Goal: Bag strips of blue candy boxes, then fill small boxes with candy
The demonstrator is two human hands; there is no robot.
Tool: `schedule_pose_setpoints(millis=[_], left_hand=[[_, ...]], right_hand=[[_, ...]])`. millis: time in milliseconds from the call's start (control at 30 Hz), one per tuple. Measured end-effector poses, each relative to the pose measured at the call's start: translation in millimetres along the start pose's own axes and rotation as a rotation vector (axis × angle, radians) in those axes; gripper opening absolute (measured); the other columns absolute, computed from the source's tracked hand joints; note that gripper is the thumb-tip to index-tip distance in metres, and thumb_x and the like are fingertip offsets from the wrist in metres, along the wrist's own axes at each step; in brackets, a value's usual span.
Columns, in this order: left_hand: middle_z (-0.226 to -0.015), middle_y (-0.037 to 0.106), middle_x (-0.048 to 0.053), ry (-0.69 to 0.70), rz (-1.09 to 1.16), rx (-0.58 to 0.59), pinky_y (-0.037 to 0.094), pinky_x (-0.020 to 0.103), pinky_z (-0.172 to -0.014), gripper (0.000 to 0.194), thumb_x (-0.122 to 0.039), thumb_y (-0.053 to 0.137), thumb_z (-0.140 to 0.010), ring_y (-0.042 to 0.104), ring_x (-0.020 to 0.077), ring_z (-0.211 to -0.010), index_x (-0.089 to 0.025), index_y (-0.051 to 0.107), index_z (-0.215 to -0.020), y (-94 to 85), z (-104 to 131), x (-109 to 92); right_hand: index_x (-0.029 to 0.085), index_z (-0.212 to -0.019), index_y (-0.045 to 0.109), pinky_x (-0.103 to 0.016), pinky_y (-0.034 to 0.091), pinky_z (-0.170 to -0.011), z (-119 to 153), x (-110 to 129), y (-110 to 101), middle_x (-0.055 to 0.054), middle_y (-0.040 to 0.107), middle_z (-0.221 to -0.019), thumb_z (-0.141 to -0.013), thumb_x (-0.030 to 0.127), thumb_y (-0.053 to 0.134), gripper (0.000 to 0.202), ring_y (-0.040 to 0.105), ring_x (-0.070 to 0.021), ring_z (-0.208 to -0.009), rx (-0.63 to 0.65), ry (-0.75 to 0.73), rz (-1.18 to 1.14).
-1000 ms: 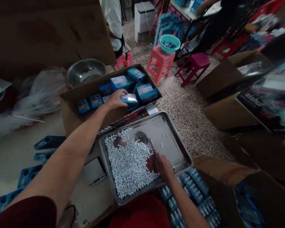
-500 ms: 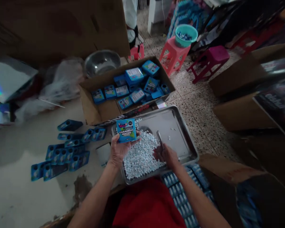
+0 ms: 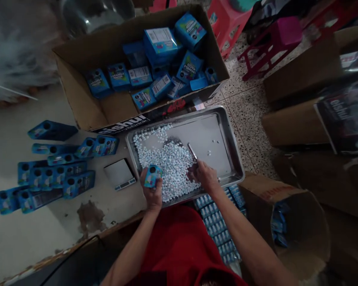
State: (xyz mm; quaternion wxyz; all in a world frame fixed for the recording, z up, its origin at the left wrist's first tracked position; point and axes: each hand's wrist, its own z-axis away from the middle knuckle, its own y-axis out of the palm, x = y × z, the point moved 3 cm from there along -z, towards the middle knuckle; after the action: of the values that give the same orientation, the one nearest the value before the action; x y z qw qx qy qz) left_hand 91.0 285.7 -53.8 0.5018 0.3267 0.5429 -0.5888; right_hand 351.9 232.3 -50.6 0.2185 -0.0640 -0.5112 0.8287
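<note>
L hand (image 3: 151, 192): grasping 1 box (image 3: 153, 176), hole in view, over L edge of tray (image 3: 203, 129); prob. held so opening faces up. R hand (image 3: 207, 176): closed on metal tool (image 3: 192, 151) at edge of pellets (image 3: 176, 169); far end unclear. Scale (image 3: 118, 173): on surface (image 3: 47, 238), beside tray, prob. for easy reach. Other boxes (image 3: 50, 177): grouped L of scale, holes showing.

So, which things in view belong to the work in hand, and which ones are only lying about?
Apparently belong:
blue box, in the left hand
metal tool, in the right hand
tray and its small pale pellets
probably the carton of blue boxes and the scale beside the tray

Seemingly just lying about:
metal bowl behind the carton
clear plastic
magenta stool
</note>
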Motion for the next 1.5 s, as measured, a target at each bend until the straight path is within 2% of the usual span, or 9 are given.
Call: schedule_pose_setpoints(millis=[133, 333, 500, 600, 733, 833, 1067, 1300, 1500], left_hand=[[-0.158, 0.041, 0.013, 0.13, -0.052, -0.012, 0.024, 0.053, -0.127, 0.062, -0.042, 0.074, -0.086, 0.034, 0.0315, -0.152, -0.026, 0.05, -0.141, 26.3, 23.9, 21.3], [-0.159, 0.039, 0.008, 0.13, 0.042, 0.012, 0.013, 0.052, -0.131, 0.068, -0.037, 0.074, -0.087, 0.023, 0.028, -0.157, -0.033, 0.043, -0.148, 75.1, -0.8, 16.0], [-0.142, 0.055, 0.009, -0.031, 0.059, 0.112, 0.033, 0.051, -0.123, 0.057, -0.043, 0.071, -0.089, 0.05, 0.0293, -0.138, -0.028, 0.049, -0.139, 99.5, -26.9, -17.5], [-0.12, 0.067, 0.006, 0.002, 0.078, 0.158, 0.05, 0.047, -0.108, 0.041, -0.04, 0.072, -0.087, 0.065, 0.0266, -0.113, -0.025, 0.058, -0.123, 89.3, -48.2, -38.2], [-0.124, 0.068, 0.005, 0.253, 0.024, 0.192, 0.046, 0.045, -0.112, 0.034, -0.02, 0.07, -0.083, 0.062, 0.0255, -0.12, -0.024, 0.064, -0.116, 58.2, -80.4, -55.9], [-0.121, 0.069, 0.006, 0.317, -0.055, 0.253, 0.044, 0.045, -0.113, 0.037, -0.012, 0.067, -0.078, 0.062, 0.0265, -0.121, -0.022, 0.067, -0.114, 44.8, -100.1, -61.3], [-0.118, 0.07, 0.006, 0.459, -0.086, 0.37, 0.044, 0.046, -0.113, 0.035, -0.008, 0.059, -0.08, 0.06, 0.0254, -0.122, -0.025, 0.068, -0.109, 47.3, -111.9, -78.7], [-0.124, 0.069, 0.007, 0.506, -0.165, 0.448, 0.026, 0.055, -0.123, 0.038, -0.008, 0.058, -0.076, 0.052, 0.0295, -0.133, -0.025, 0.071, -0.107, 45.4, -113.2, -71.1], [-0.126, 0.067, 0.007, 0.535, -0.158, 0.469, 0.037, 0.049, -0.117, 0.041, -0.007, 0.059, -0.076, 0.052, 0.0281, -0.13, -0.024, 0.07, -0.112, 46.4, -113.8, -65.7]], right_hand=[[0.018, -0.154, 0.041, -0.027, 0.049, -0.081, 5.6, 26.7, 16.3, -0.014, 0.067, -0.131, -0.102, 0.023, 0.041, 0.052, 0.066, -0.0213, -0.11, 0.058, -0.008, -0.021], [0.018, -0.146, 0.051, -0.032, 0.05, -0.094, 12.8, 54.9, 43.4, -0.014, 0.068, -0.131, -0.095, 0.016, 0.041, 0.052, 0.066, -0.0235, -0.113, 0.063, 0.005, -0.243], [0.016, -0.128, 0.059, -0.027, 0.048, -0.077, 0.0, 57.6, 50.3, -0.004, 0.069, -0.091, -0.08, 0.017, 0.048, 0.049, 0.063, -0.0193, -0.084, 0.012, -0.003, -0.617], [0.016, -0.125, 0.058, -0.024, 0.046, -0.068, 2.9, 50.3, 47.4, 0.002, 0.058, -0.077, -0.078, 0.022, 0.048, 0.048, 0.054, -0.0152, -0.069, 0.043, 0.023, -0.882], [0.017, -0.127, 0.06, -0.024, 0.047, -0.071, 23.3, 38.3, 21.0, 0.002, 0.061, -0.085, -0.076, 0.023, 0.052, 0.052, 0.056, -0.0144, -0.075, 0.066, -0.013, -1.07], [0.019, -0.128, 0.063, -0.025, 0.049, -0.077, 35.3, 35.2, -13.4, 0.0, 0.067, -0.094, -0.075, 0.019, 0.053, 0.053, 0.059, -0.0156, -0.083, 0.116, -0.067, -1.048], [0.018, -0.119, 0.071, -0.024, 0.049, -0.069, 17.0, 48.7, -80.4, 0.001, 0.069, -0.082, -0.072, 0.013, 0.054, 0.051, 0.061, -0.0141, -0.071, 0.255, -0.16, -0.844], [0.014, -0.114, 0.072, -0.019, 0.043, -0.049, -2.5, 63.5, -121.7, 0.004, 0.065, -0.07, -0.07, 0.015, 0.057, 0.046, 0.059, -0.0098, -0.049, 0.443, -0.144, -0.679], [0.011, -0.118, 0.07, -0.017, 0.043, -0.043, -3.9, 76.7, -138.5, 0.005, 0.063, -0.061, -0.07, 0.015, 0.056, 0.05, 0.061, -0.0102, -0.041, 0.571, -0.072, -0.708]])
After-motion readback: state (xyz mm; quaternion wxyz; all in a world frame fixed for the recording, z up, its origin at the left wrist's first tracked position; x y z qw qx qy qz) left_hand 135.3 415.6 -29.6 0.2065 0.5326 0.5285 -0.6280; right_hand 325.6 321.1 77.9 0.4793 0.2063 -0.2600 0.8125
